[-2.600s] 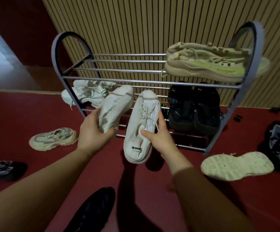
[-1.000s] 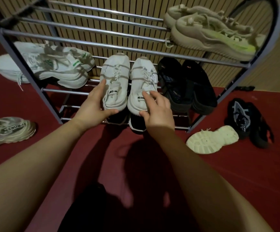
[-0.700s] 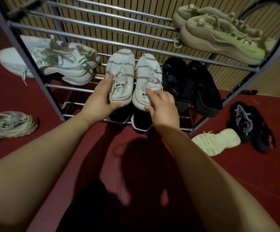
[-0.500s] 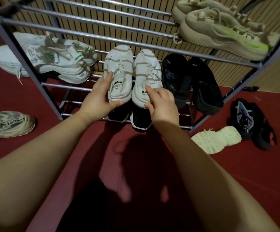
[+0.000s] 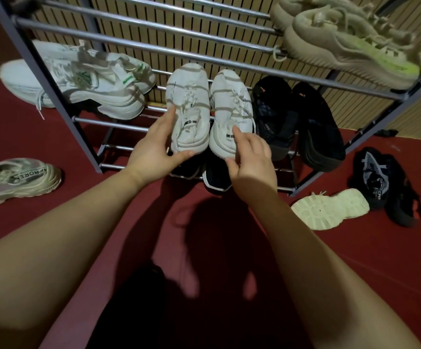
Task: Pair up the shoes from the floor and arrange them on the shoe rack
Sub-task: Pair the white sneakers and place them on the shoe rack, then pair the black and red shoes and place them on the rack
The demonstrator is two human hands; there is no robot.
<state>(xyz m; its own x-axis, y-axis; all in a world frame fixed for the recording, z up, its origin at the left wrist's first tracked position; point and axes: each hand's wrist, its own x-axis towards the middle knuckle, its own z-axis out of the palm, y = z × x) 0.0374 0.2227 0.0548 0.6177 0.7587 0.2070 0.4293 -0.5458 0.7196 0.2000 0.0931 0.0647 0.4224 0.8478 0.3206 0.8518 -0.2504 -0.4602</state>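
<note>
Middle tier of the shoe rack (image 5: pixel 139 45), centre frame: the white sneaker (image 5: pixel 189 107) and the twin sneaker (image 5: pixel 231 109) sit side by side, toes to the slatted wall, heels toward us. A black pair (image 5: pixel 295 119) is tucked in just right of them. A white-and-green pair (image 5: pixel 91 84) lies on the same tier at the left, poking past the grey frame. Up top right, a beige knit pair (image 5: pixel 350 46) with a neon stripe. On the tier below, dark shoes (image 5: pixel 217 180) with pale sole edges peek out.

The left hand (image 5: pixel 151 149) cups the white sneaker's heel, fingers along its side, thumb hooked underneath. The right hand (image 5: pixel 251 159) pinches the twin sneaker's heel, fingertips on the lettered tab, thumb below.

The rack's rods are shiny round metal, and the white uppers are soft mesh with laces. On the red floor, a chunky grey sneaker (image 5: pixel 15 182) lies at the left edge. At lower right there's an upturned sole (image 5: pixel 330 209) with a knobbly tread beside a black shoe (image 5: pixel 380 177).
</note>
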